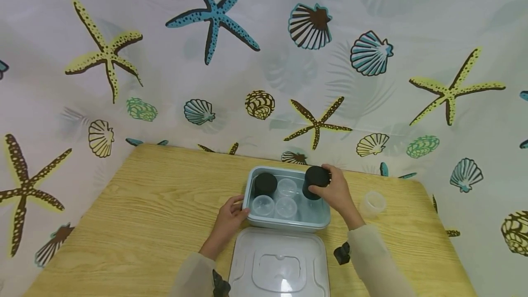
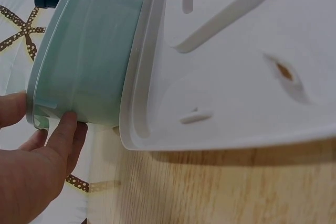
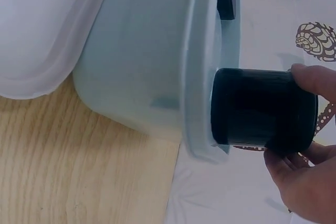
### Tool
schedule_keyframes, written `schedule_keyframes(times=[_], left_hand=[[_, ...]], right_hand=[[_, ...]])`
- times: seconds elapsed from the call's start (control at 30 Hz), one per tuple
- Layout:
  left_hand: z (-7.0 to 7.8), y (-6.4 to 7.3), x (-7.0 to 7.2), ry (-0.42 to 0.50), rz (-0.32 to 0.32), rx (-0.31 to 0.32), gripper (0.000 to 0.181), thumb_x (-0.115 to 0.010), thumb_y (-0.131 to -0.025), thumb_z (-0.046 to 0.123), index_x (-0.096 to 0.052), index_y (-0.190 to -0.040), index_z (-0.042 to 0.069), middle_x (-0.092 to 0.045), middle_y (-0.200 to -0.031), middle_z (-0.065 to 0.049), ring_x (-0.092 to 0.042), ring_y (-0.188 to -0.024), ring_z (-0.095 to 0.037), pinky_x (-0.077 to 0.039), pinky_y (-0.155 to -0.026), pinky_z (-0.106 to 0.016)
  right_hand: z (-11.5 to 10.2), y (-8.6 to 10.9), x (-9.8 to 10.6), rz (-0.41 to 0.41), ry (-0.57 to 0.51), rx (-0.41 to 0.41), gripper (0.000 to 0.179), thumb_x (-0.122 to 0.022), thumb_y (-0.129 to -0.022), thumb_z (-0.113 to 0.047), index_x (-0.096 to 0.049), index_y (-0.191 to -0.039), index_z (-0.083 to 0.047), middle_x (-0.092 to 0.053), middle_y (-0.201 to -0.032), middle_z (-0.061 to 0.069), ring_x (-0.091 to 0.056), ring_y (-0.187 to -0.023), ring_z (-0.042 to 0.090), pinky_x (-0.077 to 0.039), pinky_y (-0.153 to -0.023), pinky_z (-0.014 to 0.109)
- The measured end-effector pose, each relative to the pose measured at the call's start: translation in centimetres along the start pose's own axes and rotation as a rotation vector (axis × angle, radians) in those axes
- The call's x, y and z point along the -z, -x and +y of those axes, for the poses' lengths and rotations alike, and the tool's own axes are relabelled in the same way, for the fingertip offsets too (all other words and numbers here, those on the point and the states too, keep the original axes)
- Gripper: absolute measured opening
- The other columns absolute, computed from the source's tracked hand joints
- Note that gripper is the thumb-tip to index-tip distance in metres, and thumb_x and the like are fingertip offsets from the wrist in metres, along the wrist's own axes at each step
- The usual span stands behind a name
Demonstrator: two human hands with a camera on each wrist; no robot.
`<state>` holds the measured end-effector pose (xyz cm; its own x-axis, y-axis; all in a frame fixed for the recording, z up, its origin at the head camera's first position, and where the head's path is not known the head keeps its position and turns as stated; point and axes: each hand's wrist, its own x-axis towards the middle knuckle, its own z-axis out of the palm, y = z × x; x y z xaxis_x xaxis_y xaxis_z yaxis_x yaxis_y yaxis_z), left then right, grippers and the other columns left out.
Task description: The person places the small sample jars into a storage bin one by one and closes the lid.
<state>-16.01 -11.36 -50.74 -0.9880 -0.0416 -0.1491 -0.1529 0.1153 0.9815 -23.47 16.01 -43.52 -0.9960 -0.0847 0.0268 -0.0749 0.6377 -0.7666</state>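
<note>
My right hand (image 1: 336,191) grips a black cylindrical jar (image 3: 262,108) by its upper end, thumb on one side and fingers on the other. The jar stands upright, its lower part behind the rim at the right end of a pale blue-green plastic bin (image 2: 94,51). At the bin's front left corner, my left hand (image 1: 228,220) holds the rim, with the thumb at the top edge and fingertips against the outer wall. Inside the bin are another black jar (image 1: 265,184) at back left and three clear plastic cups (image 1: 262,206) beside it.
A whitish plastic lid (image 1: 280,260) lies flat on the wooden table (image 1: 165,214), directly in front of the bin. To the right of my right hand stands a clear cup (image 1: 374,202). A curtain (image 1: 247,81) printed with starfish and shells hangs behind the table.
</note>
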Motion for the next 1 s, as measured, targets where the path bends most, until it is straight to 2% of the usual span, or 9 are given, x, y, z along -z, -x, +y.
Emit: schedule_keyframes(times=[1.0], left_hand=[[0.0, 0.1, 0.0, -0.019, -0.002, -0.016, 0.044, -0.055, -0.095, 0.004, -0.043, -0.137, -0.002, -0.058, -0.123, -0.027, -0.057, -0.116, -0.034, -0.051, -0.094, -0.04]], right_hand=[[1.6, -0.5, -1.6, 0.021, 0.026, 0.023, 0.072, -0.078, -0.076, -0.012, -0.041, -0.136, 0.004, -0.042, -0.138, 0.026, -0.043, -0.126, 0.04, -0.037, -0.106, 0.054]])
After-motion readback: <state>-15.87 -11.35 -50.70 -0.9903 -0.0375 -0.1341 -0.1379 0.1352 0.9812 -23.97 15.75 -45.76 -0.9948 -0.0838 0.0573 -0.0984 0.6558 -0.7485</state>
